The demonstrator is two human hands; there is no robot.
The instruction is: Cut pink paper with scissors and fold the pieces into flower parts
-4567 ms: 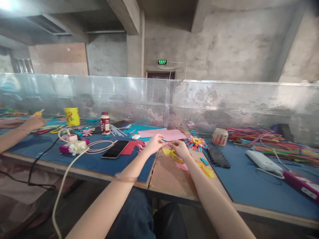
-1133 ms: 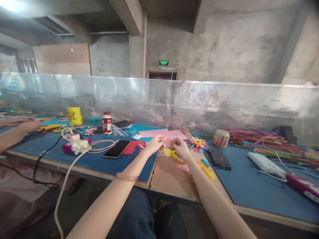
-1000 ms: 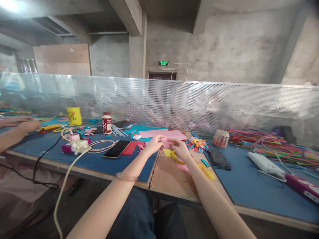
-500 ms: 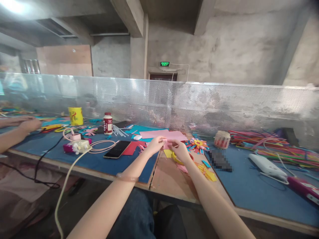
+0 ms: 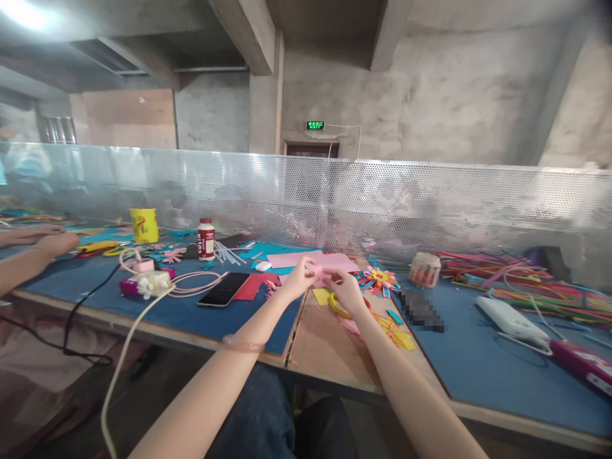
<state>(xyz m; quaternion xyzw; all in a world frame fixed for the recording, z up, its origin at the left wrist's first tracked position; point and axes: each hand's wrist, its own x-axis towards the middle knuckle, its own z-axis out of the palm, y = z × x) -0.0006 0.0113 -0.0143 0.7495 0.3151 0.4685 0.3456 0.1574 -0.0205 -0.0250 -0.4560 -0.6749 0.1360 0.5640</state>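
Over the bare wood strip of the table, my left hand [image 5: 302, 278] and my right hand [image 5: 345, 293] face each other with bent fingers. Both pinch a small piece of pink paper [image 5: 319, 273] between them; its exact shape is partly hidden by the fingertips. Behind it lie larger pink paper sheets [image 5: 291, 259]. A yellow loop [image 5: 337, 308] shows under my right hand, partly covered. To the right sits a paper flower [image 5: 379, 278] with a yellow and orange middle. Yellow paper scraps [image 5: 404, 338] lie near my right forearm.
On the left are a phone [image 5: 224, 289], red paper [image 5: 251, 287], a power strip [image 5: 148, 284] with cables, a bottle [image 5: 206, 239] and a yellow roll [image 5: 144, 225]. A co-worker's hands [image 5: 57, 242] are far left. Coloured strips [image 5: 516, 280] lie right; a perforated metal screen [image 5: 229, 191] stands behind.
My hands stay in nearly the same place, with slight finger movement. More of the pink paper shows between my fingertips now. The camera view has shifted slightly.
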